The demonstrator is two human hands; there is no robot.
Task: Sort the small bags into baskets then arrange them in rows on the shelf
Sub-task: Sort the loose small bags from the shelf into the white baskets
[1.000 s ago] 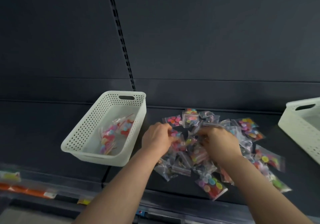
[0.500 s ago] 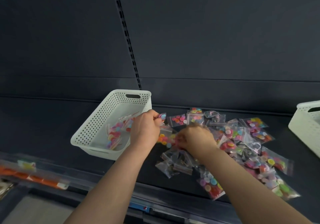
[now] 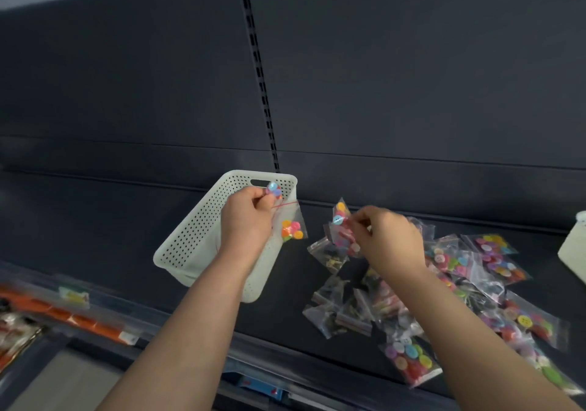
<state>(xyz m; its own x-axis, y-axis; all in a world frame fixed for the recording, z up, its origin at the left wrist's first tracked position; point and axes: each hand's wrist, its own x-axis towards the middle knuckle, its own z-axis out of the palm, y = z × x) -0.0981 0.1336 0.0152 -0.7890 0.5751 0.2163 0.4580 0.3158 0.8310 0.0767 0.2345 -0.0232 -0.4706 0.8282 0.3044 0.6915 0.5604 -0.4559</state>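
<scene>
My left hand (image 3: 247,217) hovers over the white perforated basket (image 3: 193,236) and pinches small clear bags of coloured buttons (image 3: 292,229), one dangling past the basket's right wall. My right hand (image 3: 390,239) grips another bag of coloured buttons (image 3: 342,220), lifted just above the left edge of the pile of small bags (image 3: 444,283) on the dark shelf (image 3: 285,315). Some bags in the pile hold bright buttons, others hold small dark pieces. What lies inside the basket is hidden by my left hand.
A second white basket (image 3: 574,252) shows at the right edge of the shelf. Below the shelf's front lip, at lower left, sit orange packaged goods (image 3: 63,315). A slotted upright (image 3: 260,77) runs up the dark back panel.
My left hand carried its bags left from the pile to above the basket. My right hand lifted a button bag off the pile. The camera view tilted and shifted left.
</scene>
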